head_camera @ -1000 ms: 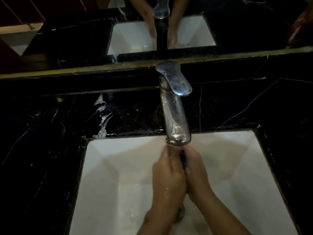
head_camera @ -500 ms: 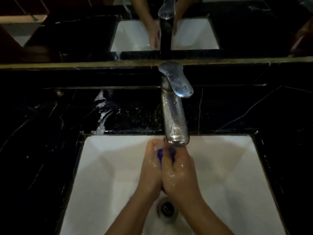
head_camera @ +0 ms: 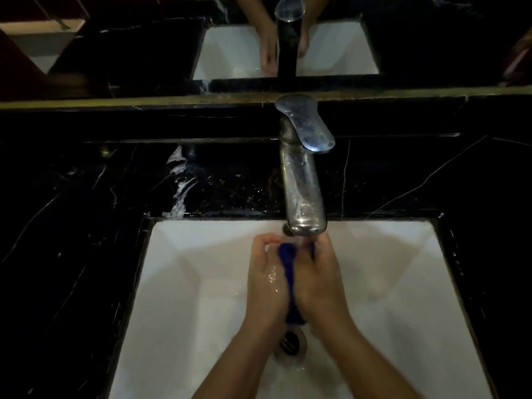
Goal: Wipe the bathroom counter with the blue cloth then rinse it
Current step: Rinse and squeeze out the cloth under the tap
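Cloth [head_camera: 288,272] between hands, under faucet [head_camera: 302,180], in sink [head_camera: 184,283].

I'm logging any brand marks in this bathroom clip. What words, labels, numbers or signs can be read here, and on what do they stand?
None can be read.
Faucet: bare metal with water spots, no legible brand.
Blue cloth, held between the left hand and right hand: no tag visible.
Sink, black marble counter and mirror: no lettering.

My hands [head_camera: 290,279] hide most of the blue cloth [head_camera: 288,263]; my forearms run off the lower edge.
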Motion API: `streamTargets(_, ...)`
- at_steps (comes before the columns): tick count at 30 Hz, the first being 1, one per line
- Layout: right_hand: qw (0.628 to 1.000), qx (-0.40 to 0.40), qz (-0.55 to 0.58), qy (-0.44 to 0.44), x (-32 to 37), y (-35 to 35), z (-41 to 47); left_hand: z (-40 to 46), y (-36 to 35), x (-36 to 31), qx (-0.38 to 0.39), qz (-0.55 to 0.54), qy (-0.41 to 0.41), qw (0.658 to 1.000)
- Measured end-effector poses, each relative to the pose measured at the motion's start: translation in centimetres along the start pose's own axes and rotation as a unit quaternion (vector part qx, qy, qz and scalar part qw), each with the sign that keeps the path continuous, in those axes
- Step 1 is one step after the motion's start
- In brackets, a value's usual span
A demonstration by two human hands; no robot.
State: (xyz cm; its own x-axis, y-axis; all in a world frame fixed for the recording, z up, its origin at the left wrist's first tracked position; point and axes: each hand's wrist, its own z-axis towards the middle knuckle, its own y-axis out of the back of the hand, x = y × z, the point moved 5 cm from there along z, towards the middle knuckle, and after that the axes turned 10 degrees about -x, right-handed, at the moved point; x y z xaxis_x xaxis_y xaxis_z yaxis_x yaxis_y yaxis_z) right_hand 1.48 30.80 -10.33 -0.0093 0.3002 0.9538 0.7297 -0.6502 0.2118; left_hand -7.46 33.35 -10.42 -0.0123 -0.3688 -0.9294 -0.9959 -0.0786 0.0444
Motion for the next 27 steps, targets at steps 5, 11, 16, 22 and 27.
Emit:
streamTargets(5,1.000,0.003,-0.004,0.006,0.7,0.1,0.2,0.2,-0.4,-0.8,0.008,-0.005,-0.006,1.000)
streamTargets(11,0.994,0.038,0.011,-0.101,-1.2,1.4,1.9,-0.2,0.7,-1.1,-0.033,-0.031,0.046,0.998)
streamTargets(16,0.992,0.003,0.034,-0.119,-2.3,2.7,1.3,0.1,1.3,-0.9,-0.047,-0.053,0.032,0.997)
streamTargets(22,0.997,-0.045,0.045,-0.053,-0.7,3.9,0.8,0.4,2.8,-1.3,-0.093,-0.022,-0.003,0.995)
streamTargets(27,0.997,-0.001,0.077,0.005,2.0,3.9,-1.2,-1.3,2.1,-2.5,-0.058,0.064,-0.075,0.993)
